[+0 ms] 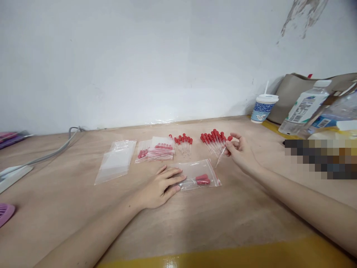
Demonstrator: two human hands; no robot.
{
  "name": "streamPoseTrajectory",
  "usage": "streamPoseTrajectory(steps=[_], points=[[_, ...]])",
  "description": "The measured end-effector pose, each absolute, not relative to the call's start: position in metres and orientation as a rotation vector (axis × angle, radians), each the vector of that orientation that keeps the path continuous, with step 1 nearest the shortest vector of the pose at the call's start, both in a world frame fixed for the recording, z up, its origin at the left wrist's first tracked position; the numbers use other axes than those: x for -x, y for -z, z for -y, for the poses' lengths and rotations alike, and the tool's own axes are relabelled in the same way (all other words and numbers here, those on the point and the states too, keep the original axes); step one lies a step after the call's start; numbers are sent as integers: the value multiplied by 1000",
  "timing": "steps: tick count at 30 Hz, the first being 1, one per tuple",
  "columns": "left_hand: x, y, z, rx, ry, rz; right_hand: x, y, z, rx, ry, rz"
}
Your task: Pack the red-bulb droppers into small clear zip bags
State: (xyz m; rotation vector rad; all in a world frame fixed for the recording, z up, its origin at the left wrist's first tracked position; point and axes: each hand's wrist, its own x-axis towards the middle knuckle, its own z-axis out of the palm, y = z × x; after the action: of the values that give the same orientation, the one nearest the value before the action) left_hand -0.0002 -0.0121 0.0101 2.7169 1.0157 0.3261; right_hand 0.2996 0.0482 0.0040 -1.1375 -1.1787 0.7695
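My left hand (164,185) lies with fingers spread on the left part of a clear zip bag (192,167), pressing it to the table. Inside that bag are droppers with red rubber bulbs (202,179) near its red-edged right end. Between the thumb and fingers of my right hand (238,149) is a single dropper (223,152), its red bulb up and its clear tip pointing down toward the bag's opening. Loose red-bulbed droppers (213,139) lie fanned out just left of my right hand. Another group of droppers (183,141) rests farther left.
Filled zip bags (160,149) are stacked behind my left hand, beside flat clear bags (117,158). At the right stand a paper cup (262,108), a bottle (304,108) and a grey bag (290,89). A grey cable (55,156) runs along the left, near a pink object (6,214).
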Motion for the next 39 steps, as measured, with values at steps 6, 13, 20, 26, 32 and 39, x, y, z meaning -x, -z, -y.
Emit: streamPoseTrajectory(steps=[6,13,20,26,32,39], points=[[1,-10,11,-2714,-338,-1001,-285,12,-31,1111,-978,1116],[0,-11,12,-2729,-306,-1021,-282,16,-18,1082,-1077,1107],[-1,-11,12,-2741,-331,-1027,-297,12,-21,1131,-1220,1437],[0,-10,12,-2758,-334,-1026,-310,5,-25,1058,-632,2216],[-1,-11,12,-2754,-329,-1027,-312,1,-30,1033,-460,2434],[-1,-9,12,-2771,-328,-1011,-287,5,-22,985,-666,2124]])
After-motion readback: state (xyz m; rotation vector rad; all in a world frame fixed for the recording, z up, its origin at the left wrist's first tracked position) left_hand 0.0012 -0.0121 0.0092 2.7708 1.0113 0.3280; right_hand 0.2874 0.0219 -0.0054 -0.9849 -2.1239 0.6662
